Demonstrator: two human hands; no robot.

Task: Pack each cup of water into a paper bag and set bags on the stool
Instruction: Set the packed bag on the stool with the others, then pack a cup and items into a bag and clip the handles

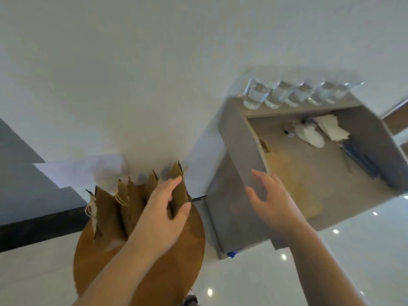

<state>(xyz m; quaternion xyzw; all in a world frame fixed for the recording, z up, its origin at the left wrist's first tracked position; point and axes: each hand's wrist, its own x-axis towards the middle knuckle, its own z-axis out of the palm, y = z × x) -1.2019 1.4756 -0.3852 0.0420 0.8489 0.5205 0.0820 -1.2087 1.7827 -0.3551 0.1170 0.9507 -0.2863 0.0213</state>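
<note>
Several brown paper bags (110, 208) stand in a row on the round wooden stool (176, 261) at the lower left. My left hand (164, 208) grips the rightmost bag (180, 186), thumb on its near side and fingers over its top. My right hand (267, 195) hovers with relaxed fingers by the near left wall of the grey shelf unit (245, 146) and holds nothing. Several clear cups of water (278, 93) stand in a row on the shelf's top ledge against the wall.
Inside the open grey shelf lie white napkins (331, 129), a white object, dark blue items (362, 160) and a flat brown paper sheet (293, 173). A white wall rises behind. A black baseboard (33, 226) runs at the left. The floor is glossy white tile.
</note>
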